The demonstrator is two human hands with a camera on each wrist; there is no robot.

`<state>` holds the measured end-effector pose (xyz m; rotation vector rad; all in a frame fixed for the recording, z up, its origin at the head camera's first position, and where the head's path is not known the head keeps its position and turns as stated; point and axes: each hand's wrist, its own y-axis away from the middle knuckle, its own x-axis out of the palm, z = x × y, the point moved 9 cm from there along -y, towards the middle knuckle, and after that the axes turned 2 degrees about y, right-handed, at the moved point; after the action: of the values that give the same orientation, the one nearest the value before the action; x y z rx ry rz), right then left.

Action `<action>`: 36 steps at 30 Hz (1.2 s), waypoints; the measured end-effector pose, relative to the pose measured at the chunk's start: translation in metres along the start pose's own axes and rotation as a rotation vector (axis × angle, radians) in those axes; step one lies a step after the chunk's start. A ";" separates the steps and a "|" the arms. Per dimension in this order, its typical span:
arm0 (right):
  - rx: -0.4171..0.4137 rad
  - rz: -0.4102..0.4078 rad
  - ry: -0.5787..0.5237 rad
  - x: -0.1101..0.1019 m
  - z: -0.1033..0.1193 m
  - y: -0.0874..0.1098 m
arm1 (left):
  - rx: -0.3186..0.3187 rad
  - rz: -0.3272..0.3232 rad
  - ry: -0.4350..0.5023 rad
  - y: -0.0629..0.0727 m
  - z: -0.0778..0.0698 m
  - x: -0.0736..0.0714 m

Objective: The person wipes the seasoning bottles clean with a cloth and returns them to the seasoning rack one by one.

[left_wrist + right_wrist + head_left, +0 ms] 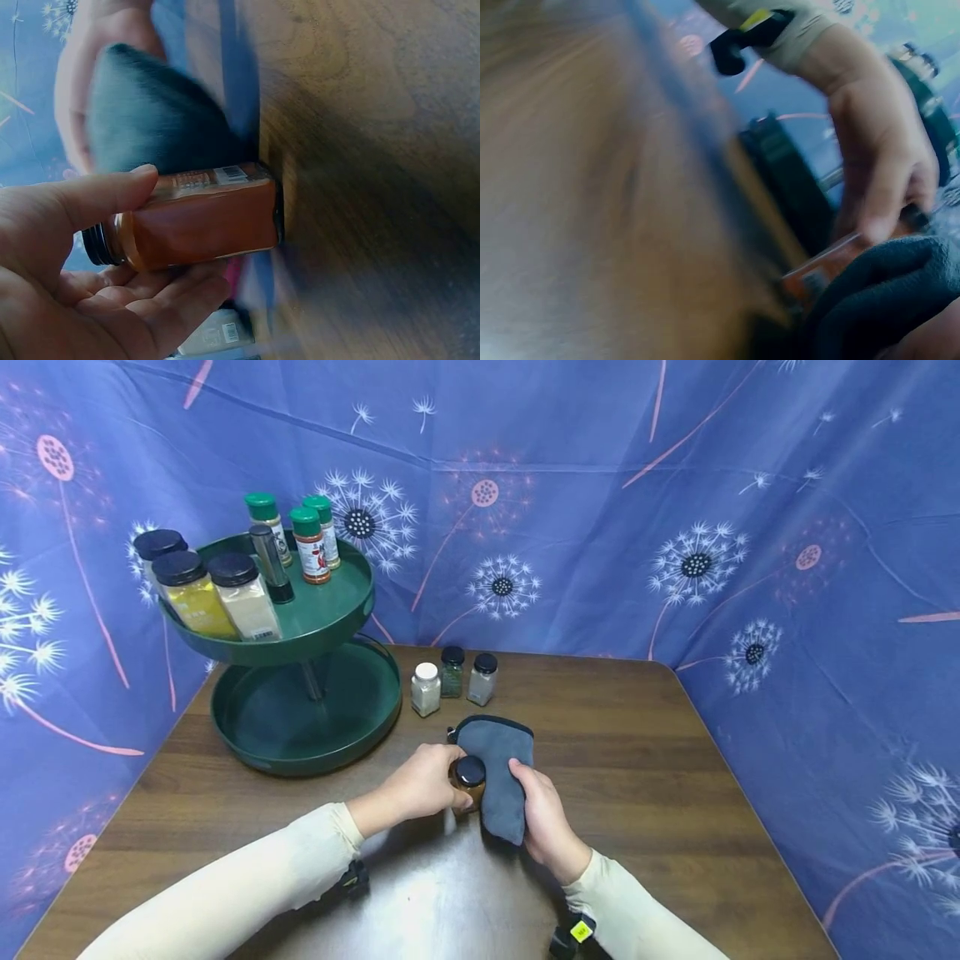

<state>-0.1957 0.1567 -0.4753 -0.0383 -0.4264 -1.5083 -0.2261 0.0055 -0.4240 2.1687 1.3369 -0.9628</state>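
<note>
My left hand (422, 785) holds a square glass spice jar (206, 229) between thumb and fingers. The jar has a black lid (470, 770) and orange-red powder inside, with a barcode label on one side. In the left wrist view its base is at the wooden tabletop. My right hand (546, 817) grips a folded grey-blue cloth (501, 777) with a dark edge, thumb on top. The cloth is right beside the jar; whether they touch cannot be told. In the right wrist view the cloth (885, 289) hides part of the jar.
Behind my hands stand a white-lidded jar (425, 690) and two black-lidded jars, one of them here (482, 680). At left is a green two-tier turntable (307, 752); its upper tier carries several spice containers, including a red-labelled shaker (311, 547). A patterned blue curtain (585, 552) surrounds the wooden table (637, 793).
</note>
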 end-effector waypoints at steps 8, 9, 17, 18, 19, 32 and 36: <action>0.040 -0.013 -0.002 0.007 0.010 0.001 | -0.017 -0.007 -0.008 -0.001 0.000 0.001; 0.041 -0.022 -0.018 0.007 0.015 0.003 | -0.015 -0.006 -0.006 -0.001 0.000 0.001; 0.035 -0.050 -0.083 0.002 0.041 0.007 | 0.000 -0.011 -0.005 0.000 -0.001 0.001; 0.034 -0.050 -0.088 0.000 0.042 0.007 | 0.003 -0.011 -0.005 0.000 -0.001 0.001; 0.033 -0.048 -0.088 -0.002 0.042 0.006 | 0.003 -0.007 -0.001 0.000 0.000 0.001; -0.010 -0.108 -0.072 -0.024 0.047 0.000 | 0.038 0.077 0.102 -0.007 0.009 0.009; -0.001 -0.111 -0.063 -0.025 0.044 -0.001 | 0.050 0.112 0.139 -0.008 0.008 0.009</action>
<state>-0.2082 0.1930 -0.4420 -0.0640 -0.4843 -1.6198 -0.2337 0.0092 -0.4361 2.3592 1.2494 -0.8243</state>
